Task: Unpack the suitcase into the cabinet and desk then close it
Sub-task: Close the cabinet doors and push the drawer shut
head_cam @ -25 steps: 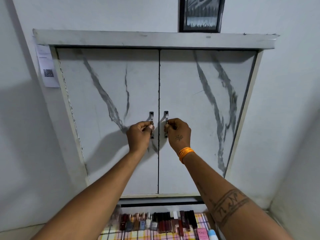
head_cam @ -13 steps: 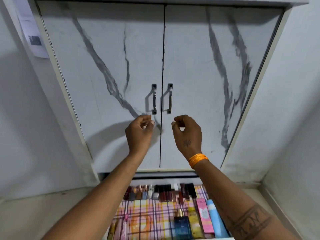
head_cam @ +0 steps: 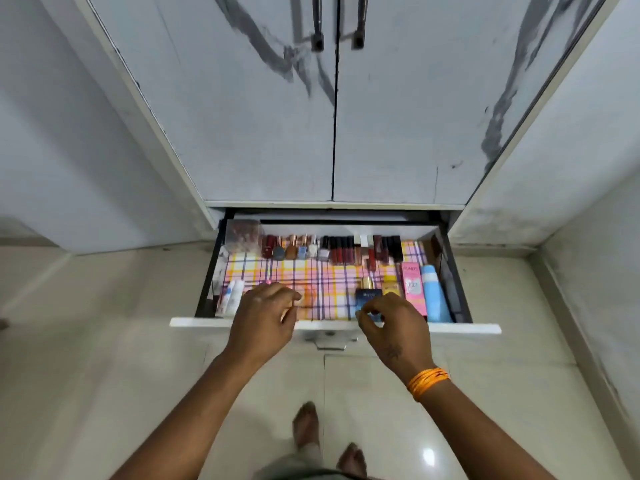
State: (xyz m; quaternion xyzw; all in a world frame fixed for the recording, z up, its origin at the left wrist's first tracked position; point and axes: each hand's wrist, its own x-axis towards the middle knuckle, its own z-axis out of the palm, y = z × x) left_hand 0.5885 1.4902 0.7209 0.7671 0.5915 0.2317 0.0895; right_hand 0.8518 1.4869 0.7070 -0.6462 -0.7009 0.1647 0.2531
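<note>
Cabinet (head_cam: 270, 133): two doors, both closed, white with grey marble veining; two dark bar handles (head_cam: 317, 29) side by side at the centre seam, partly cut by the top edge of view. Set in a recess between pale walls.

Drawer (head_cam: 460, 328) just below the doors, pulled out, white front panel toward the person, metal handle (head_cam: 330, 344) under the front edge. Lined with a checked cloth (head_cam: 311, 275) of pink, yellow and purple.

Contents, counted where possible: back row of small bottles (head_cam: 303, 249), about six, caps copper or silver; beside them a cluster of dark red tubes (head_cam: 343, 251), roughly eight, count uncertain. Right side: one pink box (head_cam: 414, 285), one light blue tube (head_cam: 434, 292) lying just beside it, one yellow bottle (head_cam: 390, 285), one dark blue perfume bottle (head_cam: 367, 295) with gold cap. Left front: two white tubes (head_cam: 231, 294). Back left corner: one clear box (head_cam: 242, 235).

Left hand (head_cam: 265, 323) over the drawer's front edge, fingers loosely curled, nothing in them. Right hand (head_cam: 394, 327) likewise over the front edge, fingers bent, thumb near fingertips, empty; it overlaps the perfume bottle in view, contact cannot be told. Orange bangles (head_cam: 427, 382) on the right wrist.

Floor (head_cam: 104, 375): glossy cream tile. Two bare feet (head_cam: 306, 424) below.
</note>
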